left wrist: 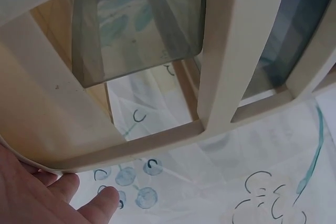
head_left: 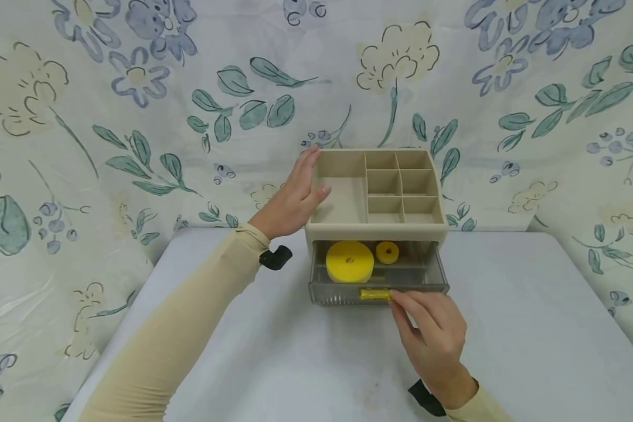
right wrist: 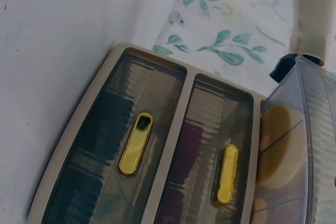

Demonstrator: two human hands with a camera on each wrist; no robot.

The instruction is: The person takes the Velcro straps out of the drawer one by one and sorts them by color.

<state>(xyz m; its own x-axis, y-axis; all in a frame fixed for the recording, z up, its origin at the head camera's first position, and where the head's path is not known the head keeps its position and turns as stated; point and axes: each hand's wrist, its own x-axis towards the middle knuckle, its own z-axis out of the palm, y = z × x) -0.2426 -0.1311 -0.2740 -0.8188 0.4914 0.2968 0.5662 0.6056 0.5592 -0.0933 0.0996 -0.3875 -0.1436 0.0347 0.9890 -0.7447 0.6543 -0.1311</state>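
Note:
A beige desk organizer (head_left: 377, 232) stands on the white table, its top split into compartments. Its clear grey upper drawer (head_left: 427, 280) is pulled out. In that drawer lie a large yellow disc with a centre hole (head_left: 350, 262) and a small yellow ring (head_left: 387, 252). My left hand (head_left: 291, 199) holds the organizer's left side, thumb over the rim; its fingertips also show in the left wrist view. The fingers of my right hand (head_left: 434, 328) pinch the yellow drawer handle (head_left: 374, 294) at its right end. The right wrist view shows no part of that hand clearly.
Two lower drawers with yellow handles (right wrist: 228, 174) are closed in the right wrist view; dark blue and purple items show through them. Floral cloth (head_left: 232, 176) hangs behind the table (head_left: 527, 328). Black bands (head_left: 276, 258) sit at both wrists.

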